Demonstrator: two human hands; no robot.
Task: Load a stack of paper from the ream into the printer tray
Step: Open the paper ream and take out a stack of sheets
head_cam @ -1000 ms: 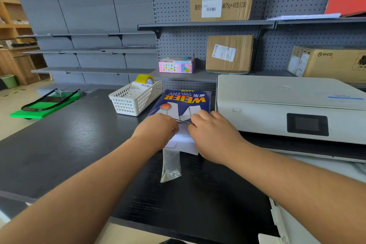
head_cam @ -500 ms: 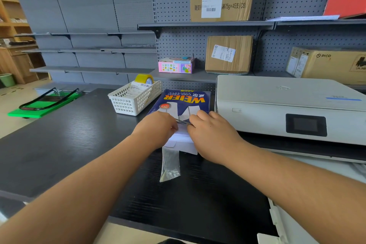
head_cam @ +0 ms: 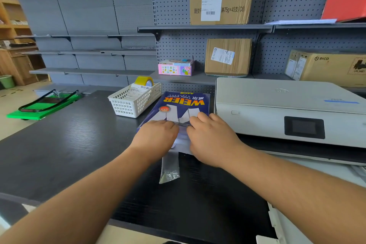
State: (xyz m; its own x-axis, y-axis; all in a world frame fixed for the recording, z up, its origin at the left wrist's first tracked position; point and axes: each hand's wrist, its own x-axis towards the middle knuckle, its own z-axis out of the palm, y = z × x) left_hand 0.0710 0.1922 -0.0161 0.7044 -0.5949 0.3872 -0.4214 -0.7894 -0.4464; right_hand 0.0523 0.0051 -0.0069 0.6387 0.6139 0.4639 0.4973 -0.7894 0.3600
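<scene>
A blue ream of copy paper [head_cam: 184, 103] lies flat on the black table [head_cam: 69, 144], just left of the white printer [head_cam: 277, 109]. My left hand [head_cam: 156, 136] and my right hand [head_cam: 212, 138] both rest on the ream's near end, fingers curled on the wrapper's torn edge. White paper [head_cam: 182, 140] shows between the hands. A loose strip of clear wrapper [head_cam: 170, 168] hangs from the ream toward me. The printer's tray [head_cam: 316, 166] sticks out below its front at the right; my right forearm crosses over it.
A white plastic basket [head_cam: 134, 101] holding a yellow tape roll [head_cam: 144, 81] stands left of the ream. Grey shelves behind carry cardboard boxes [head_cam: 227, 57] and a pink box [head_cam: 175, 68]. A green cart [head_cam: 43, 105] sits on the floor at left.
Both hands stay on the near end of the ream. Nothing has visibly shifted apart from a slight camera movement.
</scene>
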